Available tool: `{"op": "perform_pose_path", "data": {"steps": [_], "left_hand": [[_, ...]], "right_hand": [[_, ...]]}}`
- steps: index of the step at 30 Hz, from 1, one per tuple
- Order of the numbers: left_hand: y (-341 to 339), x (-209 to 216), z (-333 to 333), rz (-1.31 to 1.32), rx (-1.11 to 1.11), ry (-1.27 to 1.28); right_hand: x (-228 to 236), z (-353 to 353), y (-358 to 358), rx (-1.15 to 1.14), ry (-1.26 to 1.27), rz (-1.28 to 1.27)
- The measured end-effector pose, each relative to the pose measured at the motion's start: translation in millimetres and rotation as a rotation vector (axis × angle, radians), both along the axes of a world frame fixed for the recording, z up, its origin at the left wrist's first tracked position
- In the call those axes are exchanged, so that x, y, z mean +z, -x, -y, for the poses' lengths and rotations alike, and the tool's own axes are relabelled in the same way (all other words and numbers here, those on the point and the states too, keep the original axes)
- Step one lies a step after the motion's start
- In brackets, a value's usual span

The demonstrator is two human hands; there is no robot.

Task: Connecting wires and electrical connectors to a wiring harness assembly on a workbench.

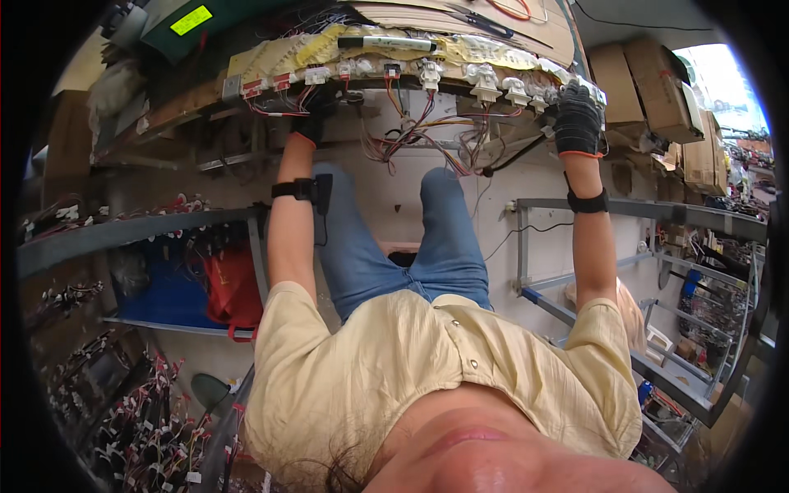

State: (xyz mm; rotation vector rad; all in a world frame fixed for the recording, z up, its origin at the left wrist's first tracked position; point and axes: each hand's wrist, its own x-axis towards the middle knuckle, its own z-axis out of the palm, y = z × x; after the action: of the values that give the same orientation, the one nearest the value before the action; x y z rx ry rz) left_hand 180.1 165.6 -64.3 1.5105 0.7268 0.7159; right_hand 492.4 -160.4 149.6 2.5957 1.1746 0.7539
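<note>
A harness board (271,57) covered in yellow tape lies in front of me, with white connectors (485,82) along its near edge and coloured wires (419,135) hanging below. My left hand (311,123), in a black glove with an orange cuff, reaches under the board's near edge among the red-tagged wires; its fingers are hidden there. My right hand (578,119), gloved the same way, curls over the board's right corner beside the white connectors. Each wrist wears a black band. A marker pen (386,41) lies on the board.
Cardboard boxes (657,82) are stacked at the right. Grey metal racks (123,230) (641,209) flank my legs. A red bag (230,287) and a blue bin (164,287) sit under the left rack. Bundles of tagged wire harnesses (140,419) hang at lower left.
</note>
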Motion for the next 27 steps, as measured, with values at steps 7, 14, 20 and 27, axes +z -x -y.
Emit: {"op": "perform_pose_path", "data": {"steps": [7,14,20,27], "left_hand": [[56.5,-53.1,91.0,0.939,0.526,0.587],[46.0,59.3,161.6,0.075,0.528,-0.362],[26.0,26.3,119.4,-0.296,0.592,-0.926],[54.8,-39.3,17.1,-0.307,0.505,-0.692]], "right_hand": [[1.4,-1.9,12.7,0.028,-0.041,0.050],[-1.9,3.6,-1.6,0.043,-0.059,0.086],[-11.0,11.1,-9.7,0.041,-0.081,0.130],[13.7,-8.9,22.5,-0.084,-0.016,-0.084]]}}
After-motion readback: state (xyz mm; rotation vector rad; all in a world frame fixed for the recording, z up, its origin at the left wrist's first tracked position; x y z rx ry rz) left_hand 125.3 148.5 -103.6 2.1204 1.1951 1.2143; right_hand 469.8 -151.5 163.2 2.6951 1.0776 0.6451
